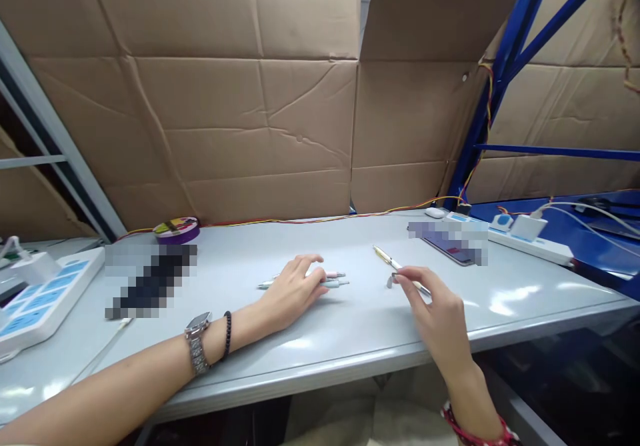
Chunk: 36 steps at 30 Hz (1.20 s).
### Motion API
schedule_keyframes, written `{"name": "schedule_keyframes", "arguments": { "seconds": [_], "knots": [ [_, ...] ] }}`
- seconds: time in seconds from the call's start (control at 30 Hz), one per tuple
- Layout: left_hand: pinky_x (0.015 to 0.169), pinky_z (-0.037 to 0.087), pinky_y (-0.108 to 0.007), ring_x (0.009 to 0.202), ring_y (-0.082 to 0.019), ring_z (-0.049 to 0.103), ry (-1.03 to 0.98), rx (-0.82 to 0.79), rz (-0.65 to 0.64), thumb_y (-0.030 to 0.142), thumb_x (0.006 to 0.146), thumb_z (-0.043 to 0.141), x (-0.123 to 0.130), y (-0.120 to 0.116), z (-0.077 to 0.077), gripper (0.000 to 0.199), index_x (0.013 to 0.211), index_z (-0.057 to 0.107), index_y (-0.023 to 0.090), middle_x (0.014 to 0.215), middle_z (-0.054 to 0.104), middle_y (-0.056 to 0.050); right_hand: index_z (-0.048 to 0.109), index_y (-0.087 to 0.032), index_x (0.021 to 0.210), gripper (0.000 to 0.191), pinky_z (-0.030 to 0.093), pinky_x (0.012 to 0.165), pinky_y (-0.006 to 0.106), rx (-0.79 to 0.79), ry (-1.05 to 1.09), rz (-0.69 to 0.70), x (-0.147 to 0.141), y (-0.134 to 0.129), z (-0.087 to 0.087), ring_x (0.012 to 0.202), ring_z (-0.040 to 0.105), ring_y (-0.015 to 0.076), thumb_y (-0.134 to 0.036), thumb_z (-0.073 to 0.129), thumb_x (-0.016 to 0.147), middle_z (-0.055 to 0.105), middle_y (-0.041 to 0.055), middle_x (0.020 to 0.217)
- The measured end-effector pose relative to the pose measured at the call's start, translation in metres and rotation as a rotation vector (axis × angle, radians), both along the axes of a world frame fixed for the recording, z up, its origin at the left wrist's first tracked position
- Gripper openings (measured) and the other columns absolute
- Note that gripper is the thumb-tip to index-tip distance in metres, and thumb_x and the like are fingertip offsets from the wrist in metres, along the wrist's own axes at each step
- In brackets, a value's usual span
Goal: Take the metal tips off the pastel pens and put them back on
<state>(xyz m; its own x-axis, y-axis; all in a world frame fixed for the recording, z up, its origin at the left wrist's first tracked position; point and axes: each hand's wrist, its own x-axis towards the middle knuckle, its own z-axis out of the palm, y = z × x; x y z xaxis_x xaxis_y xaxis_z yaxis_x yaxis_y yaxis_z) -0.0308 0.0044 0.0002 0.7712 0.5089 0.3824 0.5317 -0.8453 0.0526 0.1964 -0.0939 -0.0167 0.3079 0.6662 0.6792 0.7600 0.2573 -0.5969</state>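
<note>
My left hand (295,289) lies palm down over a few slim pens on the table, its fingers loosely bent and apart. A pale green pen (334,284) and a pink pen (334,275) stick out past its thumb side; their middles are hidden beneath it. At the right, my right hand (435,306) pinches a small grey piece (394,278) between thumb and index fingertip. Too little of that piece shows to tell its kind. A white and yellow pen (385,257) runs slantwise just behind these fingertips, partly covered by the index finger.
On the white table (240,346) stand a purple-edged tape roll (177,231) and a phone (450,246). Power strips lie left (55,293) and right (530,241). Cardboard panels (250,99) wall off the back; a blue metal frame (500,93) rises at the right.
</note>
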Motion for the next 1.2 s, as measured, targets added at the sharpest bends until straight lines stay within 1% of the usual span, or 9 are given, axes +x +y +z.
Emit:
{"name": "schedule_keyframes", "arguments": {
  "seconds": [0.07, 0.13, 0.27, 0.43, 0.67, 0.9, 1.07, 1.13, 1.2],
  "knots": [
    [0.078, 0.044, -0.035, 0.088, -0.021, 0.055, 0.019, -0.034, -0.015, 0.023, 0.094, 0.038, 0.002, -0.004, 0.003, 0.012, 0.096, 0.049, 0.019, 0.097, 0.059, -0.006, 0.058, -0.021, 0.086, 0.018, 0.045, 0.078, 0.033, -0.045, 0.09, 0.106, -0.009, -0.004, 0.002, 0.085, 0.061, 0.0218, -0.037, 0.049, 0.087, 0.065, 0.0047, 0.086],
    [0.07, 0.044, -0.031, 0.077, -0.02, 0.058, 0.055, -0.06, -0.031, 0.021, 0.094, 0.035, 0.003, -0.007, 0.003, 0.013, 0.096, 0.049, 0.019, 0.085, 0.062, -0.003, 0.059, -0.022, 0.089, 0.017, 0.046, 0.079, 0.032, -0.11, 0.149, 0.213, -0.017, -0.007, 0.003, 0.087, 0.062, 0.0204, -0.036, 0.051, 0.087, 0.066, 0.0035, 0.09],
    [0.064, 0.042, -0.027, 0.072, -0.018, 0.059, 0.059, -0.085, -0.103, 0.022, 0.095, 0.029, 0.002, -0.008, -0.002, 0.018, 0.095, 0.047, 0.019, 0.082, 0.062, -0.003, 0.063, -0.023, 0.091, 0.015, 0.046, 0.085, 0.034, -0.157, 0.135, 0.313, -0.029, -0.008, 0.003, 0.089, 0.062, 0.0202, -0.031, 0.051, 0.087, 0.068, 0.0026, 0.092],
    [0.063, 0.043, -0.028, 0.071, -0.019, 0.058, 0.054, -0.1, -0.164, 0.024, 0.095, 0.024, 0.001, -0.007, -0.003, 0.023, 0.095, 0.046, 0.018, 0.082, 0.062, -0.004, 0.065, -0.022, 0.089, 0.015, 0.05, 0.077, 0.032, -0.158, 0.103, 0.392, -0.038, -0.004, 0.001, 0.087, 0.063, 0.0205, -0.027, 0.051, 0.086, 0.07, 0.0036, 0.091],
    [0.059, 0.041, -0.027, 0.069, -0.02, 0.061, 0.075, -0.082, -0.208, 0.023, 0.096, 0.023, 0.001, -0.008, -0.004, 0.025, 0.092, 0.048, 0.018, 0.078, 0.063, -0.005, 0.065, -0.023, 0.087, 0.011, 0.05, 0.075, 0.032, -0.139, 0.075, 0.416, -0.039, -0.001, -0.002, 0.084, 0.064, 0.0203, -0.022, 0.055, 0.084, 0.07, 0.0021, 0.087],
    [0.059, 0.042, -0.027, 0.072, -0.021, 0.064, 0.108, -0.173, -0.221, 0.021, 0.094, 0.029, -0.001, -0.007, -0.004, 0.021, 0.095, 0.049, 0.018, 0.082, 0.066, -0.004, 0.063, -0.023, 0.086, 0.011, 0.048, 0.07, 0.029, -0.185, -0.03, 0.39, -0.041, 0.003, -0.007, 0.079, 0.063, 0.0184, -0.023, 0.053, 0.086, 0.069, 0.0017, 0.084],
    [0.059, 0.043, -0.027, 0.075, -0.022, 0.063, 0.192, -0.207, -0.217, 0.018, 0.091, 0.031, 0.001, -0.009, -0.002, 0.02, 0.095, 0.05, 0.018, 0.084, 0.066, -0.004, 0.057, -0.02, 0.063, 0.038, 0.043, 0.055, 0.028, -0.246, -0.18, 0.302, -0.045, 0.003, -0.007, 0.058, 0.054, 0.0162, -0.03, 0.036, 0.094, 0.057, 0.0013, 0.06],
    [0.06, 0.043, -0.026, 0.076, -0.021, 0.063, 0.202, -0.212, -0.205, 0.017, 0.091, 0.032, 0.001, -0.011, -0.001, 0.019, 0.096, 0.05, 0.018, 0.085, 0.066, -0.004, 0.061, -0.02, 0.08, 0.027, 0.045, 0.061, 0.028, -0.243, -0.157, 0.324, -0.044, 0.002, -0.005, 0.066, 0.057, 0.017, -0.032, 0.04, 0.092, 0.061, 0.0022, 0.07],
    [0.06, 0.043, -0.026, 0.075, -0.02, 0.063, 0.189, -0.216, -0.187, 0.017, 0.091, 0.032, 0.002, -0.011, 0.0, 0.019, 0.097, 0.05, 0.018, 0.085, 0.066, -0.003, 0.058, -0.022, 0.101, 0.018, 0.047, 0.071, 0.028, -0.246, -0.086, 0.386, -0.041, 0.0, -0.003, 0.079, 0.059, 0.0172, -0.031, 0.049, 0.089, 0.064, 0.0023, 0.086]
  ]
}}
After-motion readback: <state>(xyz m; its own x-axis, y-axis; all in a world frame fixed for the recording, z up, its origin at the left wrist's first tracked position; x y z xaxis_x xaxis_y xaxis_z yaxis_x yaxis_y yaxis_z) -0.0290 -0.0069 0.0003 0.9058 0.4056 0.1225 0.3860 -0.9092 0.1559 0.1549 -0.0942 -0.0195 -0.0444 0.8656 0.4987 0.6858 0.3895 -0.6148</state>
